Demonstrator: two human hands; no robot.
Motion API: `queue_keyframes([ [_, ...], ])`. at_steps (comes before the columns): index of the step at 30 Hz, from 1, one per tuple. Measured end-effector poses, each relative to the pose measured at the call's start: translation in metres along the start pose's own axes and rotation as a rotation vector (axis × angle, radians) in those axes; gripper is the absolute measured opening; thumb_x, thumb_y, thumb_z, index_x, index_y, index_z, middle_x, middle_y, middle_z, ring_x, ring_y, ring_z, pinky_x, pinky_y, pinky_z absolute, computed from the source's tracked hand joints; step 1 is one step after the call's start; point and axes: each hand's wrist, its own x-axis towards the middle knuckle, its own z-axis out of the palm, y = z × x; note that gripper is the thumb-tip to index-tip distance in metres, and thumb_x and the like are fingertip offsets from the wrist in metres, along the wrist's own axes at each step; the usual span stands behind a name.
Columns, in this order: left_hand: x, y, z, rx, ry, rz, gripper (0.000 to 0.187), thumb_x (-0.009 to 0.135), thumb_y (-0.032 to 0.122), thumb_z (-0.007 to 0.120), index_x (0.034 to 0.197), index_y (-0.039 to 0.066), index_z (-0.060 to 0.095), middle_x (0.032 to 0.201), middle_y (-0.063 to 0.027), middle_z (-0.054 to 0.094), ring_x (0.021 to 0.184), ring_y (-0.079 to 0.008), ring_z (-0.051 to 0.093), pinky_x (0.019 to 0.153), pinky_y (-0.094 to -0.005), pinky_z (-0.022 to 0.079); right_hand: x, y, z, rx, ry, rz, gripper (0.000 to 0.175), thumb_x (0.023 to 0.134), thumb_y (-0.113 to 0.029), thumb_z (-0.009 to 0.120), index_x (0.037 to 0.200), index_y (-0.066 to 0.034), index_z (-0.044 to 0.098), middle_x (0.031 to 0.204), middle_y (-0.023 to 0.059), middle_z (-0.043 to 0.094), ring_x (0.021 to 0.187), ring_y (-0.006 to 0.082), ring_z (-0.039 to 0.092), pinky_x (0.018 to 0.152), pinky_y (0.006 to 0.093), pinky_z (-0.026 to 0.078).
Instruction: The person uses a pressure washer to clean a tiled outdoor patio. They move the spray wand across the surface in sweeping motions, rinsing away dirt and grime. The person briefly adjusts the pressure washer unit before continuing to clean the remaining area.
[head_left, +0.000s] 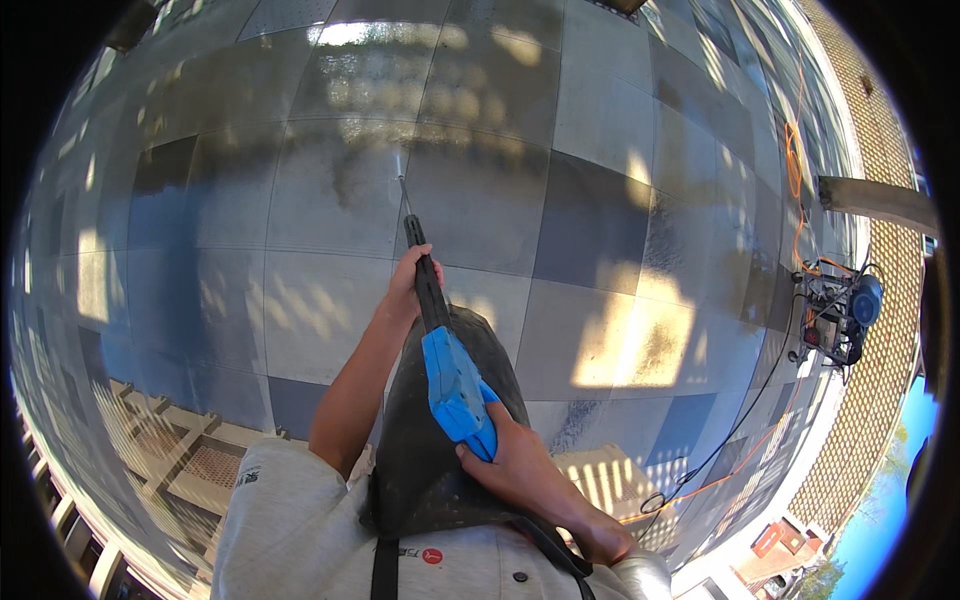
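Both my hands hold a pressure-washer spray gun with a blue plastic body (453, 384) and a black lance sleeve (429, 292). My left hand (409, 281) wraps around the sleeve ahead of the body. Around the rear grip, my right hand (514, 454) is closed; whether a finger presses the trigger is hidden. A thin metal wand (406, 196) points away from me, down at the paving. From its tip comes a narrow white jet of water (399, 163). A black apron (442, 457) hangs over my front, beneath the gun.
Large grey paving slabs (480, 202) surround me, dark and shiny with water farther ahead. At right stands a wheeled pressure-washer unit (836, 311) with a blue part. An orange cord (793, 161) and a black hose (750, 420) lie nearby. A post (874, 201) rises beside a patterned wall (862, 420).
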Motion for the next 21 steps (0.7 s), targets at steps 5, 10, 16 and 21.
queue_keyframes([
  [5, 0.04, -0.005, 0.054, 0.052, -0.09, -0.086, 0.031, 0.085, 0.032, 0.06, 0.073, 0.005, 0.052, 0.062, -0.0096, 0.056, 0.051, -0.0209, 0.056, 0.049, -0.0316, 0.049, 0.004, -0.005, -0.019, 0.01, 0.109, 0.058, 0.046, 0.081, -0.028, 0.065, 0.111, 0.0019, 0.046, 0.093, 0.0308, 0.061, 0.087, 0.0485, 0.06, 0.076, 0.0522, 0.048],
  [10, 0.07, -0.003, 0.098, 0.148, -0.097, -0.089, 0.032, 0.083, 0.033, 0.061, 0.075, 0.004, 0.051, 0.062, -0.0093, 0.056, 0.051, -0.0208, 0.056, 0.049, -0.0317, 0.048, 0.016, -0.002, -0.053, 0.041, 0.192, -0.017, 0.047, 0.08, -0.028, 0.065, 0.111, 0.0022, 0.047, 0.093, 0.0307, 0.061, 0.088, 0.048, 0.06, 0.077, 0.0519, 0.049],
  [16, 0.104, 0.031, 0.096, 0.235, -0.005, 0.012, 0.039, 0.084, 0.041, 0.06, 0.069, 0.005, 0.055, 0.058, -0.0097, 0.057, 0.05, -0.0214, 0.055, 0.051, -0.0309, 0.048, 0.06, 0.015, -0.11, 0.065, 0.079, -0.103, 0.05, 0.081, -0.03, 0.064, 0.113, 0.0032, 0.047, 0.092, 0.0292, 0.063, 0.087, 0.046, 0.061, 0.077, 0.0508, 0.049],
  [21, 0.119, 0.054, 0.115, 0.459, -0.032, -0.089, 0.051, 0.089, 0.052, 0.05, 0.058, 0.012, 0.053, 0.05, -0.0056, 0.054, 0.044, -0.0175, 0.056, 0.043, -0.0306, 0.049, 0.085, 0.028, -0.144, 0.136, 0.102, -0.253, 0.05, 0.079, -0.027, 0.062, 0.115, 0.003, 0.046, 0.085, 0.0256, 0.063, 0.08, 0.0437, 0.062, 0.073, 0.0496, 0.048],
])
